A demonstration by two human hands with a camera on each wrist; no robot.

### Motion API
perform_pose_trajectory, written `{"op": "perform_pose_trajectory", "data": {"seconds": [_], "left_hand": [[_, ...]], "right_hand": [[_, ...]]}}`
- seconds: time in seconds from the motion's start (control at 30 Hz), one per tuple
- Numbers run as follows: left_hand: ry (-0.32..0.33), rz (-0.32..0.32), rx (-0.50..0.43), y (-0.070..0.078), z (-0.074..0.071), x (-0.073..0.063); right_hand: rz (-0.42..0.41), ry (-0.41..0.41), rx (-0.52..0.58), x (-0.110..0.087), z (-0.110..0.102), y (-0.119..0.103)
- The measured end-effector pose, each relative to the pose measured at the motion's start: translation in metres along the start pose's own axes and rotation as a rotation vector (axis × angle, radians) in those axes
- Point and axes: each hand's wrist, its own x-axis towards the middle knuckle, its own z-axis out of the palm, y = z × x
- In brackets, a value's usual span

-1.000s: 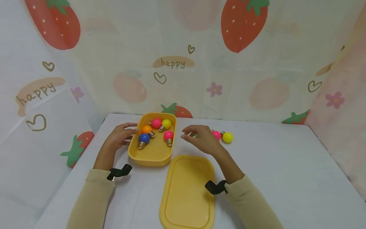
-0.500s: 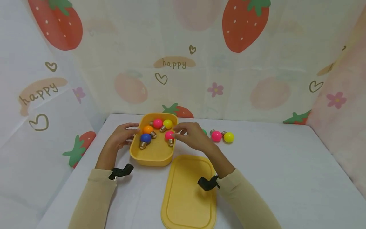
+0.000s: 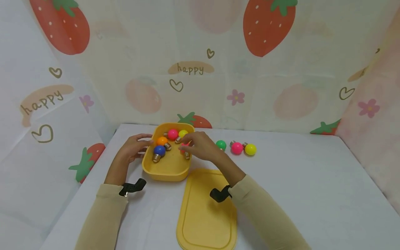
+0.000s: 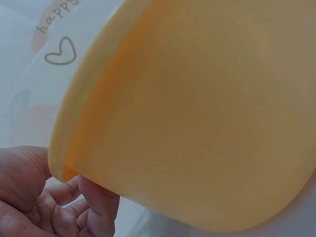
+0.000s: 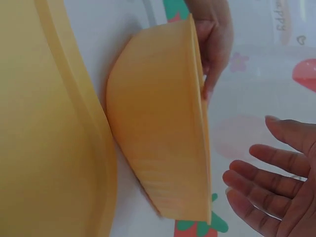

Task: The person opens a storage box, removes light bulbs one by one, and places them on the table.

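A yellow plastic box (image 3: 165,168) holds several light bulbs with coloured globes. Blue (image 3: 159,150), orange (image 3: 162,141) and pink (image 3: 173,134) bulbs lie toward its left and back. My left hand (image 3: 135,148) holds the box's left side, fingers curled at the wall below the rim in the left wrist view. My right hand (image 3: 201,146) is over the box's right edge and partly hides another pink bulb (image 3: 185,148) and a yellow bulb (image 3: 183,133). In the right wrist view its fingers (image 5: 266,170) are spread apart with nothing between them.
A yellow lid (image 3: 207,215) lies flat on the white table in front of the box, under my right forearm. Green (image 3: 221,145), pink (image 3: 236,148) and yellow (image 3: 250,149) bulbs lie to the right of the box. Strawberry-printed cloth hangs at the back and sides.
My right hand has moved left from beside the box to over its right edge, uncovering the green bulb on the table. My left hand stays at the box's left side.
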Motion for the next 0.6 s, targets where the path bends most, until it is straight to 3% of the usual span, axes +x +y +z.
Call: {"op": "perform_pose_trajectory", "data": {"seconds": [0.6], "left_hand": [[-0.004, 0.007, 0.003, 0.000, -0.001, 0.000]], "right_hand": [[-0.001, -0.085, -0.016, 0.032, 0.034, -0.013]]}}
